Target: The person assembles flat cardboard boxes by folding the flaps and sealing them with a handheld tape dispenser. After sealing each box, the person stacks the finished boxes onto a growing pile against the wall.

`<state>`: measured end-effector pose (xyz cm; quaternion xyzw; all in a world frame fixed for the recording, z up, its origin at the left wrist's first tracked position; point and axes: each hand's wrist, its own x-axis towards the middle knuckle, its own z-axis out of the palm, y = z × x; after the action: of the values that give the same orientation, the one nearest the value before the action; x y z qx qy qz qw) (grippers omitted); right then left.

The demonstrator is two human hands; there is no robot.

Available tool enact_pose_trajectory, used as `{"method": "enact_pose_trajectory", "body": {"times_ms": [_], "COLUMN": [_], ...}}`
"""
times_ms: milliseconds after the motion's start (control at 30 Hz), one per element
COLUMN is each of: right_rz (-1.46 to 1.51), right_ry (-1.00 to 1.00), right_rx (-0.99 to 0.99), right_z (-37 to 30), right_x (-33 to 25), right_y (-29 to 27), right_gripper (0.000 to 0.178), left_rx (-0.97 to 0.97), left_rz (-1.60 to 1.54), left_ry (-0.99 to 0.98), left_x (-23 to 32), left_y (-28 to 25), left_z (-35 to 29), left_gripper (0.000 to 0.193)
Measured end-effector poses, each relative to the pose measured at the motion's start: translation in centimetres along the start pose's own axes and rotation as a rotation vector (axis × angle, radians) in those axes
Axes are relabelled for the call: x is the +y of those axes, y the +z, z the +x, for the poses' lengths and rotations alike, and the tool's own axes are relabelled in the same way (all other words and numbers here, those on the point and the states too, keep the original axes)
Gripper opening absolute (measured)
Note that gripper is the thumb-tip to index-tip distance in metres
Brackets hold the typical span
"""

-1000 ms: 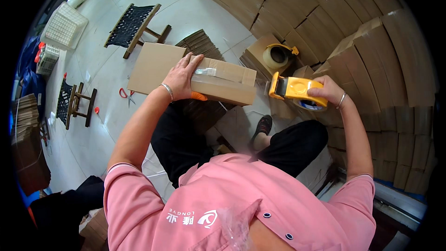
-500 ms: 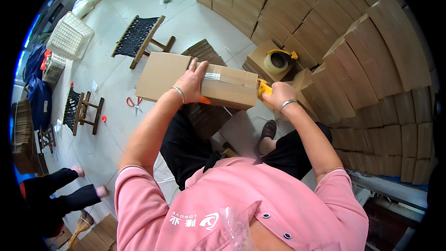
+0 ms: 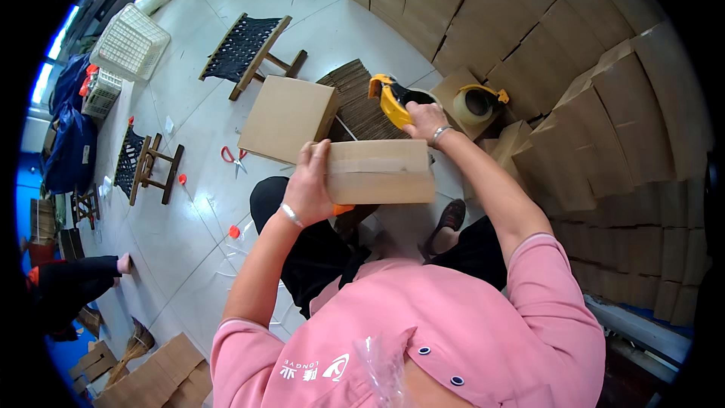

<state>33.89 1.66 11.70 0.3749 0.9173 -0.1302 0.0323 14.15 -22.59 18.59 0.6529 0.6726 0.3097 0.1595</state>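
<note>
My left hand [image 3: 308, 185] is closed around the left end of a small brown cardboard box [image 3: 381, 172], held out over my lap. An orange piece [image 3: 343, 209] shows by its fingers. Beyond the box's right end, my right hand [image 3: 425, 119] grips a yellow tape dispenser [image 3: 393, 103], raised apart from the box; its fingers are partly hidden. Behind the held box is another brown carton [image 3: 287, 117], beside a stack of flattened cardboard [image 3: 349, 94]. Farther right, a second tape dispenser [image 3: 474, 104] with a large roll rests on a carton.
Brown cartons [image 3: 521, 38] are piled high along the right. Red-handled scissors [image 3: 235, 159] lie on the tiled floor, near a low folding stool [image 3: 242, 49] and another stool [image 3: 143, 162]. A white plastic basket [image 3: 132, 41] stands far left. Another person's legs [image 3: 79, 287] show at the left edge.
My right hand has moved the tape dispenser away from the box's right end, up and to the left. The held box is turned and lower, apart from the carton behind it.
</note>
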Motion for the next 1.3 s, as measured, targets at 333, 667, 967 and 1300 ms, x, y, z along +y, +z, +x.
{"method": "enact_pose_trajectory", "body": {"times_ms": [333, 667, 967, 1300], "right_rz": [-0.008, 1.817, 0.324, -0.06], "right_ry": [-0.167, 0.348, 0.163, 0.082], "right_rx": [-0.061, 0.454, 0.378, 0.217], "right_z": [-1.3, -12.3, -12.1, -12.4], "right_x": [-0.3, -6.3, -5.6, -8.4], "right_y": [5.5, 2.4, 2.3, 0.1], "right_gripper": [0.021, 0.067, 0.068, 0.062], "left_rx": [-0.04, -0.088, -0.125, -0.262], "left_rz": [0.046, -0.121, 0.587, 0.524], "left_ry": [-0.11, -0.034, -0.208, 0.062], "left_x": [0.4, 0.2, 4.5, 5.4], "left_y": [0.9, 3.1, 4.2, 5.0], "left_z": [-3.1, -3.0, -2.4, -2.7], "left_gripper": [0.113, 0.127, 0.103, 0.092]}}
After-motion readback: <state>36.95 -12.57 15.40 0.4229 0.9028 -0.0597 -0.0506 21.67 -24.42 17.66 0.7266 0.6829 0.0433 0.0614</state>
